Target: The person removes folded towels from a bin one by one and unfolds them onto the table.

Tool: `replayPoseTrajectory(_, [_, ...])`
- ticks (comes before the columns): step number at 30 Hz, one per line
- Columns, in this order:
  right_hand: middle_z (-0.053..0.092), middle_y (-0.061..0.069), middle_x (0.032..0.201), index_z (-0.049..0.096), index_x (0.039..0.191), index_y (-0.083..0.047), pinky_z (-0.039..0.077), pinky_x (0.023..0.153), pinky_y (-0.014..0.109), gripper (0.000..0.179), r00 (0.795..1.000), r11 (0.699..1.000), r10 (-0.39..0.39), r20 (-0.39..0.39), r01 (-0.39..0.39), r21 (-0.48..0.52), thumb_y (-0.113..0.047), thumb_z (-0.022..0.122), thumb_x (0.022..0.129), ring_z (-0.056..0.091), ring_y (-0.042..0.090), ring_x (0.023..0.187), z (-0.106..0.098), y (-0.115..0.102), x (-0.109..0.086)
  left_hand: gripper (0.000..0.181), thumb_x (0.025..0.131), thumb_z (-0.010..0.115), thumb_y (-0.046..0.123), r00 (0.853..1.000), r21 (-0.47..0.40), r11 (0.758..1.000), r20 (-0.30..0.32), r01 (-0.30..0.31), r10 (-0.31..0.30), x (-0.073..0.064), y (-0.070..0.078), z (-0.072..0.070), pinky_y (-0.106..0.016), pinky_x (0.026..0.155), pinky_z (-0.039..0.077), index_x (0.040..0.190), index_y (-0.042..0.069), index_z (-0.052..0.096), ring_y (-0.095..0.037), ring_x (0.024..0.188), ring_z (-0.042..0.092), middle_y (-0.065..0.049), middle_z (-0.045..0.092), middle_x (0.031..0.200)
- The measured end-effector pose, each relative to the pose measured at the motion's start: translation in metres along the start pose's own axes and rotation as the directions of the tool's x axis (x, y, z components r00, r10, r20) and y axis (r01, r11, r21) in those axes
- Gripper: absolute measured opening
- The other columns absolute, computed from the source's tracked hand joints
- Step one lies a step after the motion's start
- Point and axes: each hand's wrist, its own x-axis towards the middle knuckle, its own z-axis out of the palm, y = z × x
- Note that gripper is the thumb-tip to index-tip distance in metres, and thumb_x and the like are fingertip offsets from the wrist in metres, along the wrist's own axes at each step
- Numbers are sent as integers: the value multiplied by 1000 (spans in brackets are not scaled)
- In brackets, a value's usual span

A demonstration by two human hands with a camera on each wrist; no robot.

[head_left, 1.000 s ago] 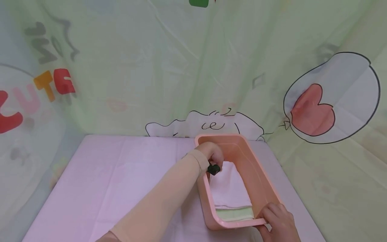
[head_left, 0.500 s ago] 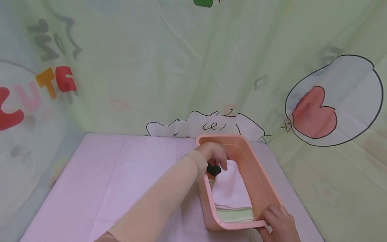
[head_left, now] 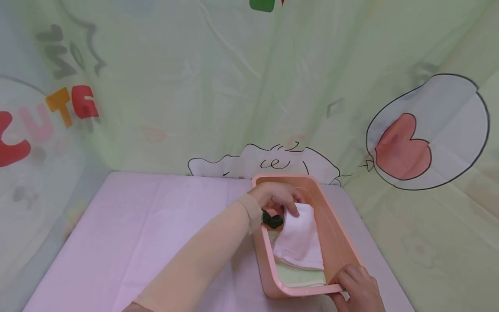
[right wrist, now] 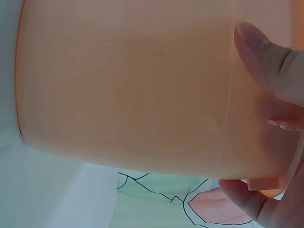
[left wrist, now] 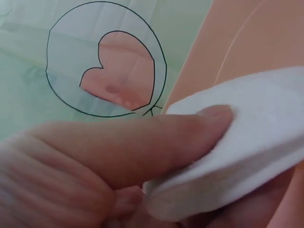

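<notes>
In the head view a long orange-pink plastic bin [head_left: 268, 268] stands on the table. My left hand [head_left: 278, 195] reaches over its left wall and pinches the far end of a folded white cloth [head_left: 302, 242]. The left wrist view shows the thumb [left wrist: 190, 135] on top of the thick white fold [left wrist: 266, 104], with fingers beneath. A pale green folded cloth [head_left: 298, 277] lies under the white one on the bin's floor. My right hand [head_left: 360, 286] grips the bin's near right corner; in the right wrist view its thumb [right wrist: 261, 52] presses the outer wall [right wrist: 128, 90].
A pale lilac cloth [head_left: 167, 225] covers the table around the bin. Behind hangs a light green printed curtain [head_left: 175, 86] with a balloon drawing, close to the bin's far end. A black wrist device [head_left: 273, 219] sits below my left wrist, inside the bin's left edge.
My left hand has shifted slightly right and taken up the white cloth's far end. That end is lifted and turned, so more green cloth shows. The right hand stays at the corner.
</notes>
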Motion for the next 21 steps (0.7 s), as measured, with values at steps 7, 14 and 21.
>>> replayPoseTrajectory(7, [50, -24, 80, 60, 73, -37, 31, 59, 23, 59, 998, 996, 47, 52, -43, -78, -6, 101, 44, 43, 0, 76, -3, -4, 0, 19, 94, 76, -7, 1000, -27, 999, -6, -26, 26, -6, 6, 7, -35, 71, 67, 108, 6, 76, -23, 80, 74, -8, 73, 99])
replayPoseTrajectory(14, [50, -24, 79, 60, 73, -36, 31, 58, 23, 59, 997, 993, 51, 54, -45, -108, -5, 100, 42, 44, 2, 75, -2, -5, -1, 21, 95, 75, -6, 997, -30, 997, 28, -70, 71, -12, 13, 9, -32, 71, 65, 111, 7, 75, -21, 79, 72, -6, 72, 100])
replayPoseTrajectory(21, [54, -20, 78, 62, 73, -33, 32, 54, 22, 25, 1000, 999, -29, -11, 28, -24, -34, 87, 74, 45, 4, 73, 2, 3, 0, 29, 96, 76, -3, 991, -8, 992, -30, -128, 128, -26, 21, 4, -30, 71, 65, 123, 6, 72, -20, 82, 70, -5, 70, 103])
